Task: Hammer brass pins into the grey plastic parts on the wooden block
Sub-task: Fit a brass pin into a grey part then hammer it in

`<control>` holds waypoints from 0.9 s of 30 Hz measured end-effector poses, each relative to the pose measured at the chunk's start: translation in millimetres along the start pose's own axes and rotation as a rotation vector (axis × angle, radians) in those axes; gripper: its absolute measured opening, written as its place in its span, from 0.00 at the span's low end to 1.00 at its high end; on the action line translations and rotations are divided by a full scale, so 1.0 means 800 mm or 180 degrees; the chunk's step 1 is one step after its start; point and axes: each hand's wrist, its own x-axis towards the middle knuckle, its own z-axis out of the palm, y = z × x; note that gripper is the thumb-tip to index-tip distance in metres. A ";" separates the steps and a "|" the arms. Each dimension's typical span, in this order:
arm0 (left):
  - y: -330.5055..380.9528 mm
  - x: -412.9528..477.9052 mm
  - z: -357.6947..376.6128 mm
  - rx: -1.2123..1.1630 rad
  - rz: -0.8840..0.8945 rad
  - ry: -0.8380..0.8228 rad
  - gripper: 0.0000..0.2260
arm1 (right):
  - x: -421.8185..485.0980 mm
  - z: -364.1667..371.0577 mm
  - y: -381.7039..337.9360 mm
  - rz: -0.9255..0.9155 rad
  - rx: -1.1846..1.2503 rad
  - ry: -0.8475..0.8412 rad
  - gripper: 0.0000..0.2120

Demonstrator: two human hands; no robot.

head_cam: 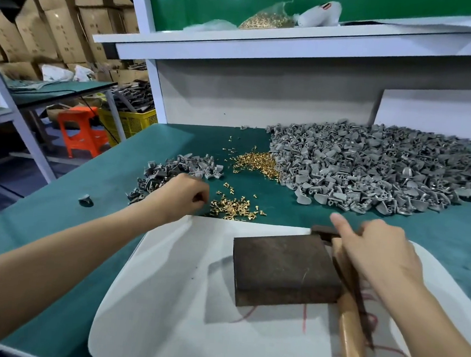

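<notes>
Brass pins (235, 206) beyond the wooden block (283, 269): we are taking just one, left hand (182, 194) curled, contents unclear, right hand (375, 251) clasping the hammer (352, 328) beside it

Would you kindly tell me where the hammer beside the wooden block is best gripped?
Probably the bare wooden handle below the head, from above and the right: the hammer lies flat with the wooden block close along its left side, handle end toward you.
</notes>
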 end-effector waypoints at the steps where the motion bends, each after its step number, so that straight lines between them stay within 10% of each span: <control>1: 0.011 -0.001 -0.004 -0.0271 -0.0017 0.0433 0.03 | -0.001 -0.004 -0.002 -0.0104 0.0261 0.0256 0.25; 3: 0.050 -0.005 -0.012 -0.1283 -0.0280 0.1071 0.04 | -0.011 -0.007 -0.011 -0.0755 0.1090 0.0706 0.18; 7: 0.145 -0.016 -0.004 -0.3525 -0.0322 0.0600 0.07 | -0.044 -0.001 -0.037 -0.2243 0.1709 0.0681 0.07; 14: 0.160 -0.025 0.007 -0.5274 -0.0297 -0.0151 0.06 | -0.050 0.003 -0.037 -0.2483 0.2266 0.0419 0.07; 27: 0.152 -0.026 0.006 -0.5872 -0.0533 -0.0191 0.08 | -0.058 0.002 -0.043 -0.2503 0.2353 0.0811 0.03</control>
